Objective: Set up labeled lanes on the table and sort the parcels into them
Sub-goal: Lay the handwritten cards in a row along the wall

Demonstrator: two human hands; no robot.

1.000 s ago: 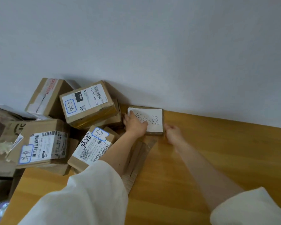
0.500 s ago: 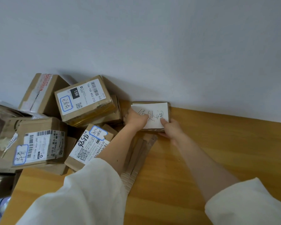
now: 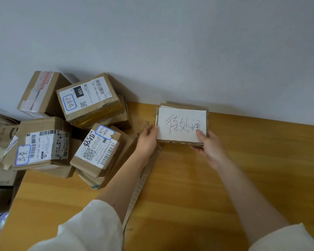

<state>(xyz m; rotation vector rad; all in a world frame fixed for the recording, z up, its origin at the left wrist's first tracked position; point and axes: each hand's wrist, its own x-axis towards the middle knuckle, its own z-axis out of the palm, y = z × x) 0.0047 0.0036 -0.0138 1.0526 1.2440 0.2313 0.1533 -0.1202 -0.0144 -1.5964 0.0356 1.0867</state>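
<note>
Head view, label card (image 3: 181,124) — between both hands

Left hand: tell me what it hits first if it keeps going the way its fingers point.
The left hand points right, fingertips already at the edge of the white handwritten card on its cardboard backing. That comes first; whether skin touches paper or cardboard is unclear.

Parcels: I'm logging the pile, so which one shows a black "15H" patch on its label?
The tilted parcel at the back of the pile, against the wall. The two labelled parcels in front of it show barcodes and blue-outlined stickers but no black patch.
</note>
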